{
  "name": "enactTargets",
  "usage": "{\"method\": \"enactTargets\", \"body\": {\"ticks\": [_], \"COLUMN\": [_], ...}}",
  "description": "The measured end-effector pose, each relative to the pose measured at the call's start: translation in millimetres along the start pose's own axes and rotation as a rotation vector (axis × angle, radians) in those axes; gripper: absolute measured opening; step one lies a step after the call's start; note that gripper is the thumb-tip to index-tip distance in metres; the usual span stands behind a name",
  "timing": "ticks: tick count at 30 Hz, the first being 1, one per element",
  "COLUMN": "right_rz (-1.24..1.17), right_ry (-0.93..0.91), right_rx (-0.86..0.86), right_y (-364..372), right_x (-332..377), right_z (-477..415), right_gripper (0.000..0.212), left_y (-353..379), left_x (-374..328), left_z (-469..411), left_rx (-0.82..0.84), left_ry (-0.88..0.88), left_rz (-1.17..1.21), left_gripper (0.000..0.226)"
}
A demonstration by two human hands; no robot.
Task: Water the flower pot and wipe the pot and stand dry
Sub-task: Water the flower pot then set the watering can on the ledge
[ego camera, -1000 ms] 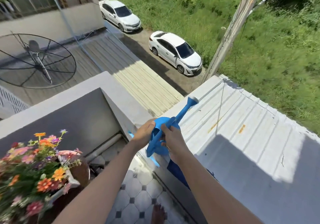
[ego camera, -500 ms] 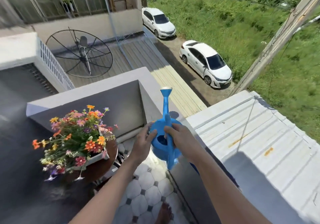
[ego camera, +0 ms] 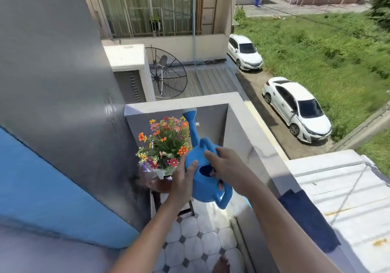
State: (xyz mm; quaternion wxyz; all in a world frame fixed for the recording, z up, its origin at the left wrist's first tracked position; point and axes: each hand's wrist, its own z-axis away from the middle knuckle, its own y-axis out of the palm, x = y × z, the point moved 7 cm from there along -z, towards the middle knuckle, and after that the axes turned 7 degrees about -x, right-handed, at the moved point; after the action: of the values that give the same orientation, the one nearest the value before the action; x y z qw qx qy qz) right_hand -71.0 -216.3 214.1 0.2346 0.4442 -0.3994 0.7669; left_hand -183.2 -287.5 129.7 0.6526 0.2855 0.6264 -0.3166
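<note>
- A grey wall [ego camera: 59, 83] fills the left of the view, with a blue panel [ego camera: 42, 188] low against it
- Beyond the balcony lies a grass field [ego camera: 327, 51], and two white cars [ego camera: 295, 108] stand on the lane beside it
- A pale corrugated roof [ego camera: 348, 199] sits at lower right, just outside the balcony parapet [ego camera: 249, 137]
- A dark blue cloth [ego camera: 308, 220] is draped over the top of the parapet, near the right forearm
- The balcony floor [ego camera: 196, 245] is laid with pale octagonal tiles and small dark squares between them
- A black round dish frame [ego camera: 166, 74] stands on the lower roof past the balcony corner
- The blue watering can [ego camera: 202, 180] is held in the air over the balcony floor, just right of the flowers, its spout [ego camera: 191, 121] rising up and away above the blooms
- The flower pot [ego camera: 164, 146], full of orange, pink and red blooms, sits in the balcony corner on a round brown stand [ego camera: 156, 185]; the pot itself is small and white, mostly hidden by the flowers
- The left hand [ego camera: 183, 180] cups the can's left side, fingers curled round the body and thumb lying on top
- The right hand [ego camera: 228, 171] grips the can from the right, fingers wrapped over the rim by the filling hole
</note>
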Motion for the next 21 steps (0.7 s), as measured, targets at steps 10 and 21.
{"method": "enactTargets", "body": {"ticks": [10,21], "right_rz": [0.147,0.203], "right_ry": [0.047,0.084], "right_rx": [0.045,-0.023], "right_y": [45.6,42.9], "right_x": [26.4,35.3], "right_z": [2.7,-9.0], "right_gripper": [0.032,0.039], "left_y": [-52.9,-49.6], "left_x": [7.1,-2.8], "left_z": [20.5,19.5], "left_rx": [-0.082,-0.045], "left_ry": [-0.115,-0.148], "left_rz": [-0.054,-0.119], "left_gripper": [0.027,0.033]}}
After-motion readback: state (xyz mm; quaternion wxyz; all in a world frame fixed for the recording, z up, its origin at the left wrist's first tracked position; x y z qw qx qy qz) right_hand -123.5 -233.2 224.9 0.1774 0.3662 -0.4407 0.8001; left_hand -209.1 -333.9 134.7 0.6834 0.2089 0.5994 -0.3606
